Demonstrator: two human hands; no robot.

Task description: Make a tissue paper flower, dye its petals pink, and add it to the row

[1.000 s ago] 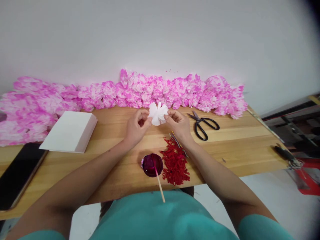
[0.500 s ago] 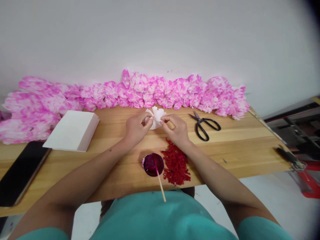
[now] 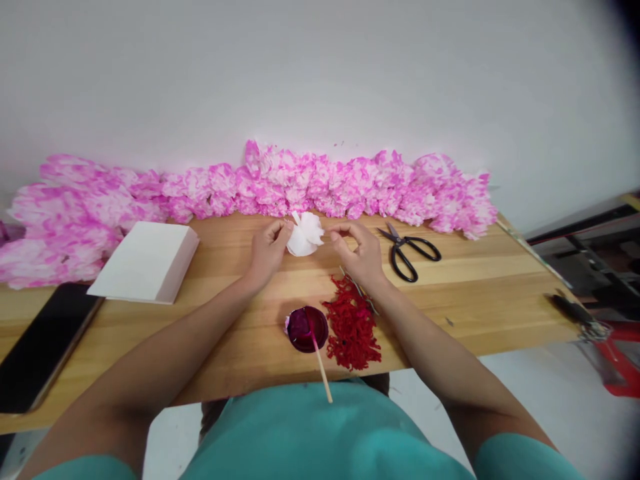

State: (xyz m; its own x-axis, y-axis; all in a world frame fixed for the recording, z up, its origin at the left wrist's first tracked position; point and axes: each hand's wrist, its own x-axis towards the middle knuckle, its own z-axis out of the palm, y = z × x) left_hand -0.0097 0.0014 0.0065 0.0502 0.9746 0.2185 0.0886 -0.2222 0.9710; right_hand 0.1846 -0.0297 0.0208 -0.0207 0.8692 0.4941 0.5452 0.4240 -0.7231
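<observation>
one pale gray wall (image 3: 320,80) rises in front of you, behind your wooden table (image 3: 480,287). along the back of the table, against that wall, you have a long bank of pink-and-white paper flowers (image 3: 320,183), heaped deeper at the left end. your teal shirt (image 3: 310,433) is close to the front edge. at your far left lies a dark-screened smartphone (image 3: 45,347), and just beside it is a thick stack of white paper (image 3: 145,260), its corner near the phone's top.

your two hands are over the middle of the table. your left hand (image 3: 267,250) pinches the left edge of the white paper flower (image 3: 305,235) between thumb and fingertips. your right hand (image 3: 361,253) is at the flower's other side, fingers curled and tips narrow; you can't tell from this view whether they grip anything.

a tangled red bundle (image 3: 353,323) lies below your right hand, with thin wires (image 3: 363,290) at its upper end. black-handled scissors (image 3: 407,250) rest to the right of that hand, blades slightly apart. just left of the red bundle you've got a small dish of dark magenta liquid (image 3: 300,339), and a thin wooden stick (image 3: 323,370) leans out of it toward you, its dipped end stained pink.
</observation>
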